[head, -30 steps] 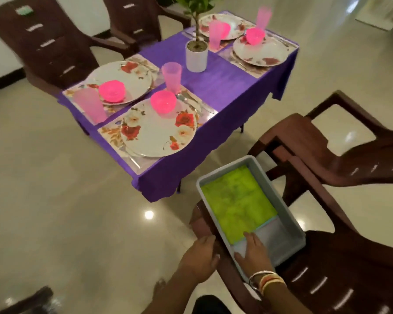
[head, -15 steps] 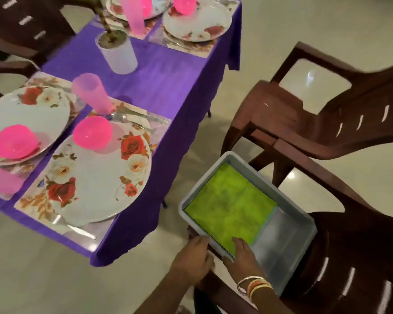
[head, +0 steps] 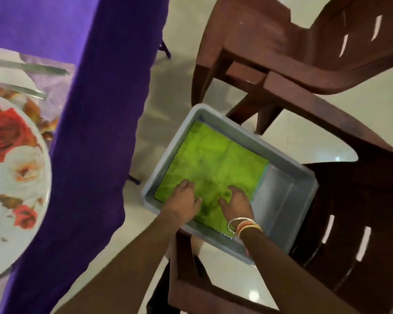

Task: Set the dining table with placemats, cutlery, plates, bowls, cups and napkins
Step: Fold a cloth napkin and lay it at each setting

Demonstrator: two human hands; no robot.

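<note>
A: How far is the table setting, as you judge it?

B: Only one corner of the table shows, to the left of the grey tray (head: 288, 189). There I see a flowered plate (head: 11, 168) lying on a placemat (head: 55, 87), and two pieces of cutlery (head: 27, 68) beside the plate, all on the purple tablecloth (head: 95, 109). So at this place the mat, plate and cutlery seem done. Bowls and cups are not in view here, so I cannot say.

A: And the napkins?

B: They look like the step left. A stack of green napkins (head: 216, 164) lies flat inside the tray, filling its end nearer to the table (the other end is bare). The tray itself rests on the arm of a brown chair (head: 349, 200), apart from the table.

A: What do the hands do?

B: Both are in the tray, on top of the napkins. The left hand (head: 186, 200) presses down with its fingers slightly bent and close together. The right hand (head: 238, 202), with bangles (head: 244, 225) at the wrist, is curled, its fingertips on the cloth. Neither one has lifted a napkin, and I cannot tell if any edge is pinched.

A: So what remains?

B: Probably to take napkins out and lay one at each place.
</note>
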